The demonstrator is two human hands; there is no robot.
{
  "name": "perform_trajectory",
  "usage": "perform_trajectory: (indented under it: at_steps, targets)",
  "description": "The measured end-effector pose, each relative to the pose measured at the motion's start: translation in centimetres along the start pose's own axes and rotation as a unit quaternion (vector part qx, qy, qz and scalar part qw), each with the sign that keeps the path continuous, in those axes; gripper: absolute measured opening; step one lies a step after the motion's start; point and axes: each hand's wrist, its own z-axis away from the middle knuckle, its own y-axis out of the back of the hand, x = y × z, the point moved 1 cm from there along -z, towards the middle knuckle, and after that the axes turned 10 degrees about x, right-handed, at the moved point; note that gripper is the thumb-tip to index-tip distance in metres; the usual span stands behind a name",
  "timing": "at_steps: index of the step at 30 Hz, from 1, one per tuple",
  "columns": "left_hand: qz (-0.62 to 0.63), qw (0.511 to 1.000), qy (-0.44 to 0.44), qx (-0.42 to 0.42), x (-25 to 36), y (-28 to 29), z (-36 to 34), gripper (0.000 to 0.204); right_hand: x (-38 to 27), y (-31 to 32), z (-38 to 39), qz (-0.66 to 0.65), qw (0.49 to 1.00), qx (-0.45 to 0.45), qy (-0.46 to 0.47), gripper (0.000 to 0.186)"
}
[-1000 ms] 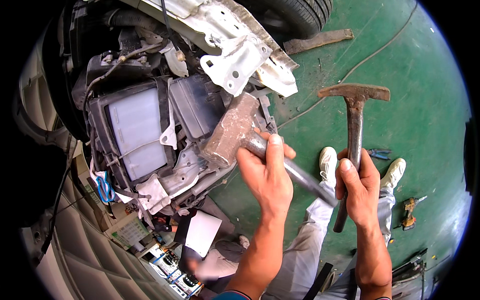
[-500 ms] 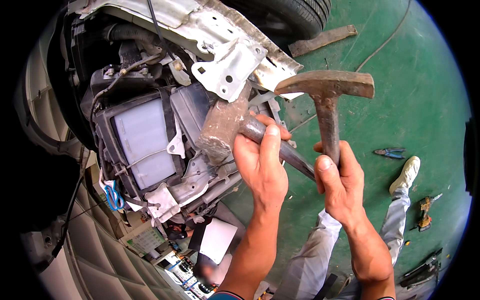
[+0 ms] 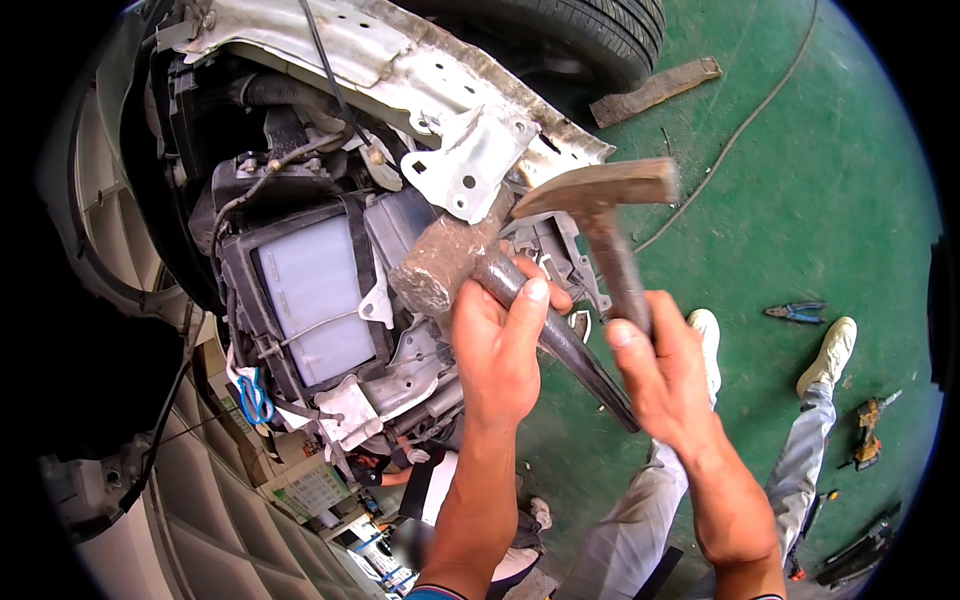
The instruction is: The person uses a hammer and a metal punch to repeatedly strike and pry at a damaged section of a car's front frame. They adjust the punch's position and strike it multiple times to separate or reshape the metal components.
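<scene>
My left hand [image 3: 497,355] is closed round the dark handle of a sledgehammer [image 3: 440,265], close under its heavy, worn head. That head lies against the underside of a white metal bracket [image 3: 468,165] with round holes, at the end of the car's bare front rail [image 3: 360,55]. In my right hand [image 3: 668,385] is a rusty hammer [image 3: 600,188] with a long, narrow tapering head, gripped by its handle. The tapered end is at the bracket's right edge, partly blurred; I cannot tell whether it touches.
A tyre [image 3: 610,40] and a wooden block [image 3: 655,92] are at the far side. Pliers [image 3: 797,312], a cordless drill [image 3: 868,430] and a cable [image 3: 735,140] lie on the green floor. Another person [image 3: 432,490] is low down, left of my left forearm.
The rusty hammer has swung left toward the bracket, with my right hand moving left. The sledgehammer stays against the bracket in my left hand. The view has shifted slightly.
</scene>
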Motion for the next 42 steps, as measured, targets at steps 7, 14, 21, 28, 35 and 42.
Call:
perform_trajectory:
  at_steps: [7, 14, 21, 28, 35, 42]
  targets:
    - [0.003, 1.0, 0.0, -0.024, -0.3, 0.2, 0.0, 0.035, 2.8, -0.5, -2.7, -0.025, 0.997, -0.023, 0.069, 0.026]
    - [-0.02, 1.0, -0.016, -0.011, 0.4, -0.5, 0.0, 0.016, 4.2, -2.4, -4.0, -0.081, 0.982, -0.025, 0.171, 0.029]
    - [-0.017, 1.0, -0.006, -0.007, 0.2, -0.4, 0.1, 0.016, 3.7, -2.0, -4.4, -0.052, 0.985, -0.047, 0.16, 0.03]
    - [0.005, 1.0, 0.01, 0.019, 0.6, -1.1, 0.4, 0.024, 3.7, -2.1, -3.8, -0.055, 0.983, 0.018, 0.177, 0.04]
    - [-0.036, 0.999, 0.006, 0.018, 0.7, -0.4, 0.4, 0.025, 2.8, -1.0, -3.8, -0.145, 0.969, 0.057, 0.191, 0.043]
    - [-0.063, 0.998, -0.009, -0.001, 0.9, 0.6, 0.3, 0.029, 2.8, -2.0, -3.8, -0.073, 0.988, -0.057, 0.124, 0.031]
